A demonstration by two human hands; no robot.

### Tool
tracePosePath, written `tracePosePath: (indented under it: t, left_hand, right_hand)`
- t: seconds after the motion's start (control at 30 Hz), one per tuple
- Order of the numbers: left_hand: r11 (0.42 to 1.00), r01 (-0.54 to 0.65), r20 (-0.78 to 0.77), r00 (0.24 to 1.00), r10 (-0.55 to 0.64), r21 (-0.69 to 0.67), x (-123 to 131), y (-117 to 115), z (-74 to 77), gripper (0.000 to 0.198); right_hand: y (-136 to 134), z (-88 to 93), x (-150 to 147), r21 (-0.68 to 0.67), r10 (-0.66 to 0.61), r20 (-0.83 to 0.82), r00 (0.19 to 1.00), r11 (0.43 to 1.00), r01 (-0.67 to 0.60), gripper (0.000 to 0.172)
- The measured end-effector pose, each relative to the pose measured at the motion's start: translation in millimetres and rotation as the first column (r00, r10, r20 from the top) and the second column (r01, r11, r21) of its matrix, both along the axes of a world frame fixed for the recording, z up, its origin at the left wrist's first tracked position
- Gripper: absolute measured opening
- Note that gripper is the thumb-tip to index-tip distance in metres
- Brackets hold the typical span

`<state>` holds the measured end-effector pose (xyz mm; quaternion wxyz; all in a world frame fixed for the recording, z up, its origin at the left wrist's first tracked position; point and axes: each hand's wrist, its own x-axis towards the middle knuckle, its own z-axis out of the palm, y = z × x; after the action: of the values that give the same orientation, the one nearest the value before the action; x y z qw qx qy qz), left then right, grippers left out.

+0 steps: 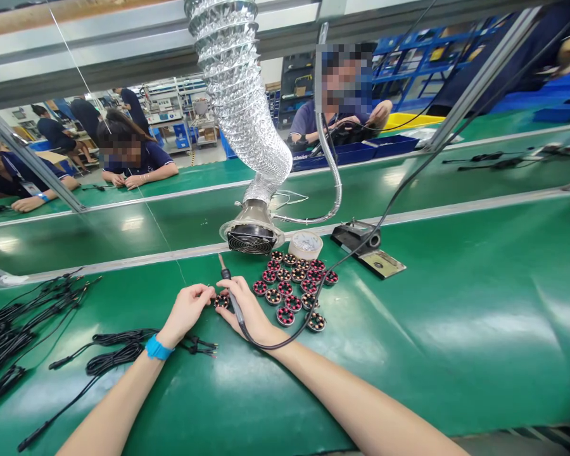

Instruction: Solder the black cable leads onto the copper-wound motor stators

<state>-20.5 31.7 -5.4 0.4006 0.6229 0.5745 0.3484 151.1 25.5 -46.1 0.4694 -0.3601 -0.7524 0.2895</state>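
Note:
My right hand (247, 310) is closed around a soldering iron (228, 285) whose tip points up and away, its black cord trailing off to the right. My left hand (186, 310), with a blue wristband, pinches a small round wound coil part (221, 301) lying on the green bench between both hands. Just right of my hands lies a cluster of several similar round coil parts (294, 285) with red and copper windings.
A silver fume duct with a fan mouth (251, 237) hangs just beyond my hands, next to a white tub (305, 244) and a soldering iron stand (368, 250). Black cable bundles (23, 316) lie at left. Other people work across the conveyor.

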Motion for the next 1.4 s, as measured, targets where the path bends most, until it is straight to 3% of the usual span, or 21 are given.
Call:
tracePosePath:
  t: [0.13,0.27,0.53,0.67,0.8,0.9,0.97,1.07,1.13,1.23,1.4]
  left_hand:
    - [0.995,0.053,-0.053,0.997,-0.057,-0.080,-8.6,-2.4,4.4,0.044]
    - [0.973,0.153,0.042,0.988,-0.148,-0.170,-12.3,-3.4,4.6,0.040]
    - [0.965,0.197,0.017,0.980,-0.197,-0.176,-5.4,-2.5,7.9,0.042]
    - [0.973,0.174,-0.005,0.984,-0.177,-0.153,-10.3,-1.0,12.0,0.041]
    - [0.991,0.102,-0.101,0.989,-0.110,-0.085,-30.0,-2.2,32.4,0.040]
    - [0.958,0.268,-0.236,0.929,-0.284,-0.099,-42.8,-8.3,51.2,0.036]
    - [0.885,0.440,-0.318,0.826,-0.465,-0.153,-45.4,-13.0,57.7,0.030]
    - [0.778,0.594,-0.451,0.648,-0.613,-0.205,-41.2,-18.3,55.5,0.019]
    - [0.752,0.620,-0.515,0.580,-0.632,-0.225,-36.9,-19.4,49.6,0.008]
    - [0.745,0.625,-0.543,0.552,-0.633,-0.234,-34.4,-17.8,42.1,0.007]
    - [0.797,0.585,-0.517,0.640,-0.569,-0.154,-45.4,-12.2,43.2,0.013]
  right_hand:
    - [-0.6,-0.6,0.0,-0.001,0.011,-0.018,1.000,1.000,-0.011,0.057]
    - [-0.6,-2.0,-0.5,0.007,0.011,-0.034,0.999,1.000,-0.011,0.055]
    - [-0.1,-2.9,0.5,0.009,0.045,-0.023,0.999,0.999,-0.045,0.056]
    - [0.0,-4.2,0.6,0.017,0.051,-0.029,0.998,0.999,-0.051,0.056]
    - [0.0,-5.5,0.0,0.028,0.042,-0.040,0.998,0.999,-0.041,0.056]
    - [0.6,-6.2,-1.1,0.039,0.018,-0.062,0.998,0.999,-0.015,0.054]
    - [1.1,-6.5,-2.0,0.037,0.001,-0.074,0.997,0.999,0.002,0.053]
    - [1.1,-6.7,-2.8,0.022,-0.011,-0.086,0.996,1.000,0.013,0.054]
    - [1.0,-7.1,-3.0,0.013,-0.015,-0.089,0.996,1.000,0.016,0.054]
    - [1.2,-8.0,-3.1,0.014,-0.021,-0.088,0.996,1.000,0.022,0.054]
    - [1.8,-8.2,-3.5,0.018,-0.042,-0.071,0.997,0.999,0.043,0.052]
